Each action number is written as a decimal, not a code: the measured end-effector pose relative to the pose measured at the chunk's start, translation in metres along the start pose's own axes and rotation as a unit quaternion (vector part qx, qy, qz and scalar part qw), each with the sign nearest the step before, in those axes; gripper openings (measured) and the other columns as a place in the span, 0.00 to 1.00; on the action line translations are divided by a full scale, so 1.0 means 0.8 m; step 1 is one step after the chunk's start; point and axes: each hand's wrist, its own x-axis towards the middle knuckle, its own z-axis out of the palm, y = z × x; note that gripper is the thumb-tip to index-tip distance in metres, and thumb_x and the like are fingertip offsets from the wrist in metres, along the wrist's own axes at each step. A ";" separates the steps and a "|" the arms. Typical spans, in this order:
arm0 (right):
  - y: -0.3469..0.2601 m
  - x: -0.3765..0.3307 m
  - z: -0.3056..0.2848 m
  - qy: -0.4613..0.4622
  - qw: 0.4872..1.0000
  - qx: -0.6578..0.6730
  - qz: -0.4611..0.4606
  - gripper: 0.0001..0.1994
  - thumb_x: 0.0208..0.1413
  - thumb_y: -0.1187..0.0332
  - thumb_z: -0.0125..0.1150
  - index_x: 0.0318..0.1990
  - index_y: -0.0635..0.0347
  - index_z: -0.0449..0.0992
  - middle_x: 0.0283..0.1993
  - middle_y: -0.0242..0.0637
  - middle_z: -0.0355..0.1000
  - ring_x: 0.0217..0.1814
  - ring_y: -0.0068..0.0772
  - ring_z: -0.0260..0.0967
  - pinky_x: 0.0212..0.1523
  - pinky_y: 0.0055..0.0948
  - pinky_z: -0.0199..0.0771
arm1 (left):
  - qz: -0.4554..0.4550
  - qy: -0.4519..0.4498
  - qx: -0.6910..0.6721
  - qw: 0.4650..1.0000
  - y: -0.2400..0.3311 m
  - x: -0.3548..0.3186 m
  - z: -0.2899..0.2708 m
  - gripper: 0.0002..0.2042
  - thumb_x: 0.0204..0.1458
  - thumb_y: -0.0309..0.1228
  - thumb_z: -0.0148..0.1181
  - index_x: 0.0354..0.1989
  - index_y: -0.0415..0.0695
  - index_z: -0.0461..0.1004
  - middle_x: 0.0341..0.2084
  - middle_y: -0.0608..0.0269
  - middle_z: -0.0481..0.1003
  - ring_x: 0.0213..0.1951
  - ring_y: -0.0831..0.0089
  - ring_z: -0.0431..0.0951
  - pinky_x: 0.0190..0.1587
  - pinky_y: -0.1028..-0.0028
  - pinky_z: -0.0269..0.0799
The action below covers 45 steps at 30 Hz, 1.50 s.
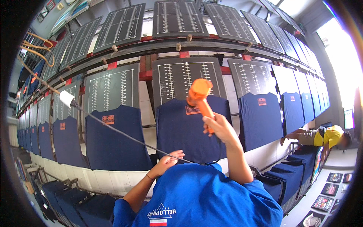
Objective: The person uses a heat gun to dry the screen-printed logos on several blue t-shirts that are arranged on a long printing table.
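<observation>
My right hand point(221, 128) is closed around the handle of an orange hair dryer point(200, 90). I have it raised over a navy blue T-shirt point(189, 130), and its head covers part of the small orange print near the neckline. The shirt lies flat on a dark board point(166, 81) with white ruler marks. My left hand point(169, 162) is at the shirt's near edge, fingers curled around the grey power cord point(124, 135). That cord runs up left to a white connector point(67, 98).
More navy shirts point(113, 140) on marked boards line both sides, curving away. Behind them stands a second row of boards point(179, 19) on a metal rail. At the right a person in a yellow top point(332, 136) bends over. Another shirt-covered row point(283, 176) is behind me.
</observation>
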 end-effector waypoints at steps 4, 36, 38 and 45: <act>-0.014 -0.003 0.005 -0.031 0.997 0.063 0.024 0.16 0.63 0.56 0.57 0.40 0.63 0.72 0.29 0.31 0.72 0.28 0.21 0.74 0.24 0.20 0.71 | -0.052 -0.119 0.083 0.988 -0.005 0.049 0.039 0.25 0.68 0.36 0.43 0.70 0.38 0.55 0.66 0.56 0.63 0.66 0.68 0.63 0.68 0.71 0.55; 0.100 -0.093 -0.622 0.080 0.996 0.010 -0.024 0.18 0.61 0.52 0.58 0.38 0.62 0.71 0.29 0.33 0.72 0.28 0.22 0.73 0.22 0.21 0.70 | 0.000 -0.312 0.216 0.925 -0.056 0.453 0.469 0.22 0.69 0.34 0.37 0.68 0.39 0.60 0.68 0.57 0.60 0.69 0.67 0.57 0.71 0.69 0.46; 0.098 -0.083 -0.628 0.077 0.997 -0.007 -0.022 0.18 0.62 0.53 0.57 0.37 0.62 0.72 0.28 0.33 0.72 0.27 0.21 0.73 0.21 0.21 0.70 | 0.014 -0.304 0.235 0.923 -0.056 0.462 0.463 0.23 0.70 0.40 0.36 0.68 0.42 0.61 0.67 0.56 0.60 0.69 0.64 0.57 0.71 0.68 0.49; 0.103 -0.062 -0.645 0.051 0.998 0.032 -0.009 0.17 0.62 0.53 0.57 0.38 0.60 0.71 0.27 0.29 0.70 0.26 0.19 0.71 0.21 0.20 0.69 | -0.081 -0.207 0.071 0.972 -0.077 0.466 0.427 0.26 0.66 0.36 0.47 0.69 0.39 0.55 0.64 0.53 0.64 0.66 0.66 0.63 0.68 0.67 0.56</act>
